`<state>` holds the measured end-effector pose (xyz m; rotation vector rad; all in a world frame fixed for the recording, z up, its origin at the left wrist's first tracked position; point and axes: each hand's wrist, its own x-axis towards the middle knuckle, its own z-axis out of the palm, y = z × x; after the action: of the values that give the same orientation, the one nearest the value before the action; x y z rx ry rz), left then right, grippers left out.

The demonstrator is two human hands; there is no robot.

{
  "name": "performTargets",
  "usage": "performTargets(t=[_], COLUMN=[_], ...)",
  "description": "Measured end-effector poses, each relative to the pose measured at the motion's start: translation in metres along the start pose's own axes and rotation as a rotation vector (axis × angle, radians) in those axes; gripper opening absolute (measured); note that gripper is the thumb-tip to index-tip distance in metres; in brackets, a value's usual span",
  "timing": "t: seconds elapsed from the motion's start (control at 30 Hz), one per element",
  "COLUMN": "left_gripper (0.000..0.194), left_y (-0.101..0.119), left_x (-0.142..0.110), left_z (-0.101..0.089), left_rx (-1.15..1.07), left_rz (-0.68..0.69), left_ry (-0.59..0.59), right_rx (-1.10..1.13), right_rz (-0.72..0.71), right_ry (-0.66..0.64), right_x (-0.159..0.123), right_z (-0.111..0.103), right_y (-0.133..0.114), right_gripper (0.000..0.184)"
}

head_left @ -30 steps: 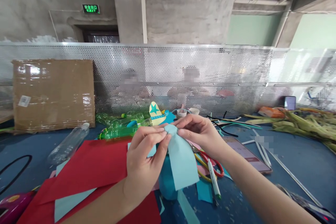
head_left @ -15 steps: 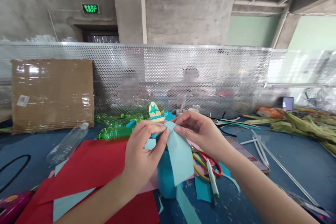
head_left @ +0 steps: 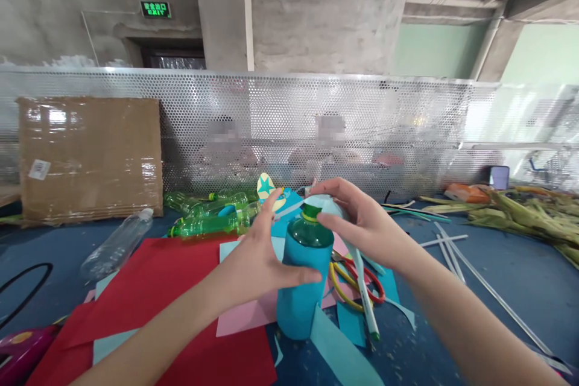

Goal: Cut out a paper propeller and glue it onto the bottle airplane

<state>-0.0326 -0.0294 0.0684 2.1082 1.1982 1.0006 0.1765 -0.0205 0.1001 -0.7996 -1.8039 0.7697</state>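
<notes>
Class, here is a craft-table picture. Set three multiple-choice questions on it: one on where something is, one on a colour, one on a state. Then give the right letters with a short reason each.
1. Where do the scissors lie?
A. right of the blue-wrapped bottle
B. on the cardboard sheet
C. on the corn husks

2. What colour is the large paper sheet under the left forearm?
A. yellow
B. red
C. white

3. How does the blue-wrapped bottle stand?
A. on its side
B. upside down
C. upright, cap on top

Answers:
1 A, the red and yellow handles rest on the table beside the bottle's right side.
2 B, the sheet is plainly red.
3 C, the left hand grips its side and the green cap is on top, by the right hand.
</notes>
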Motion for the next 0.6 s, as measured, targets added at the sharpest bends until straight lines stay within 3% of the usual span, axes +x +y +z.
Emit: performTargets(t=[0.1,0.17,0.27,0.37,0.43,0.5,0.6], left_gripper=[0.133,0.133,0.124,0.105,0.095,0.102,0.11], left_y=[-0.007,-0.011,-0.011,-0.002,0.007,0.014,0.012], left_x=[0.002,0.004,0.008,0.011,0.011,0.009,0.009], left_z=[0.003,0.004,-0.002,-0.023,-0.043,-0.065,-0.092], left_rx=[-0.196,-0.273,-0.263,-0.238,-0.13,0.053,0.517], left_rz=[-0.11,-0.135,-0.13,-0.132,-0.148,-0.214,-0.316], left_ry=[-0.204,-0.275,-0.272,-0.24,-0.203,-0.1,0.021], right_rx=[0.384,0.536,0.564,0.547,0.507,0.44,0.282], right_rz=[0.166,0.262,0.393,0.534,0.609,0.668,0.694], right_ry=[0.093,0.142,0.135,0.086,0.026,-0.061,-0.193], right_x=[0.007,0.012,0.02,0.025,0.026,0.024,0.02], right_z=[-0.004,-0.009,-0.019,-0.027,-0.028,-0.023,-0.009], right_y=[0.008,0.014,0.026,0.039,0.047,0.054,0.065], right_gripper=[0.022,0.016,0.027,0.035,0.037,0.039,0.037])
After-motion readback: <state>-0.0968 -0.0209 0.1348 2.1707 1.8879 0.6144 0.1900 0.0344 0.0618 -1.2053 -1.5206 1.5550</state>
